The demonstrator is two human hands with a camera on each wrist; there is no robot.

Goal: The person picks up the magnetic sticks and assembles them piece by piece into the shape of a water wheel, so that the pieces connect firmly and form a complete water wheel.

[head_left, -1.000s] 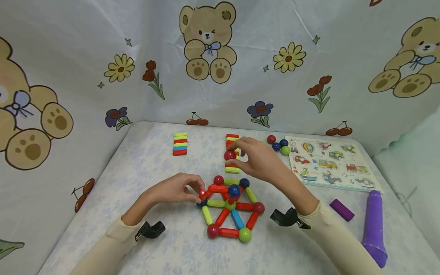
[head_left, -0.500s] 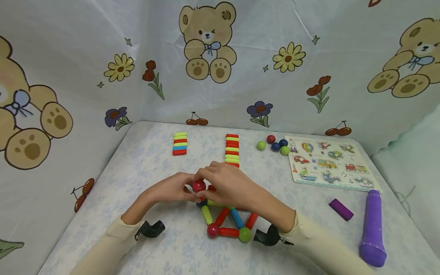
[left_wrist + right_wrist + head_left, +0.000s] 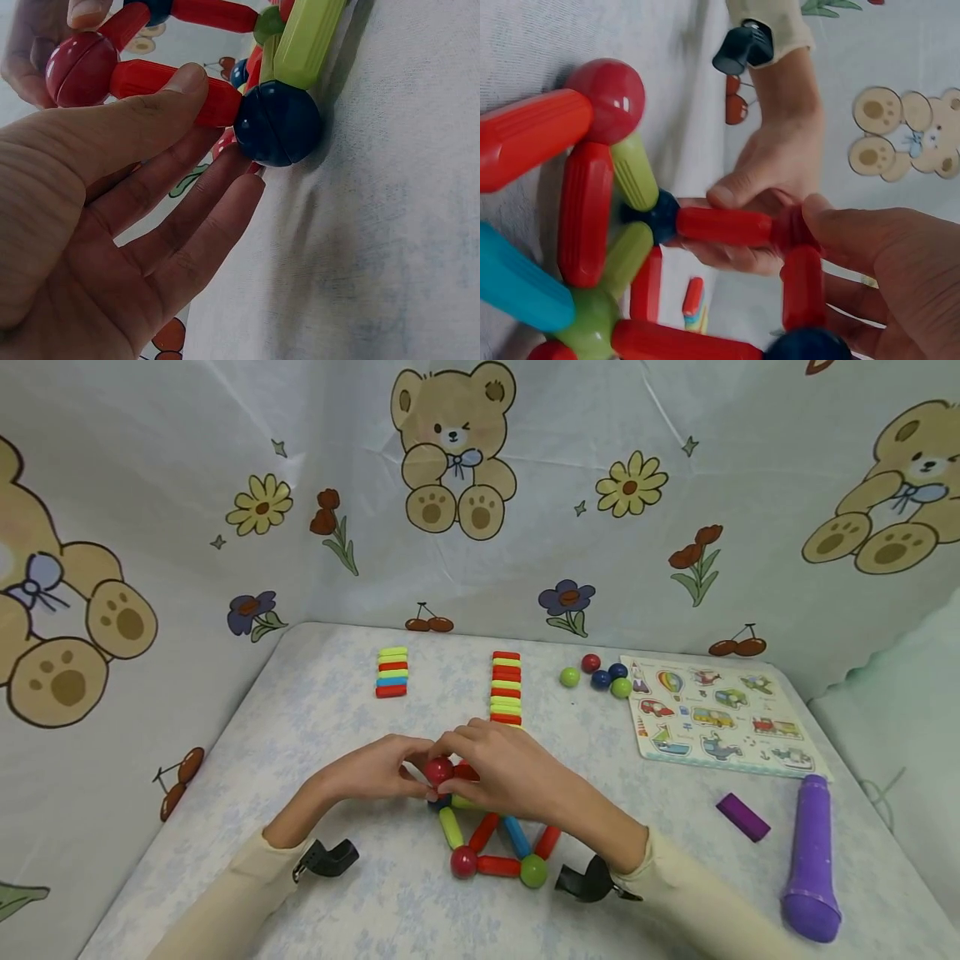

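My left hand (image 3: 378, 768) pinches an upright red magnetic rod (image 3: 217, 103), which stands on a dark blue ball (image 3: 277, 124) at the left of a rod-and-ball structure. With thumb and fingers my right hand (image 3: 502, 768) holds a red ball (image 3: 438, 770) at the rod's upper end. From that ball another red rod (image 3: 804, 289) leads across to a raised blue ball (image 3: 806, 346). The base shows a red ball (image 3: 463, 862), a green ball (image 3: 533, 871) and a light blue rod (image 3: 517, 837). In the head view my right hand hides the structure's far side.
Behind the hands lie two rows of loose rods, the left row (image 3: 392, 672) and the middle row (image 3: 506, 687). Several loose balls (image 3: 601, 680) sit beside a picture puzzle board (image 3: 720, 717). A purple block (image 3: 743, 817) and purple toy microphone (image 3: 812, 860) are at right.
My right hand has brought the red ball down and left from near the middle rod row to the top of the upright rod. The left hand has stayed in place.
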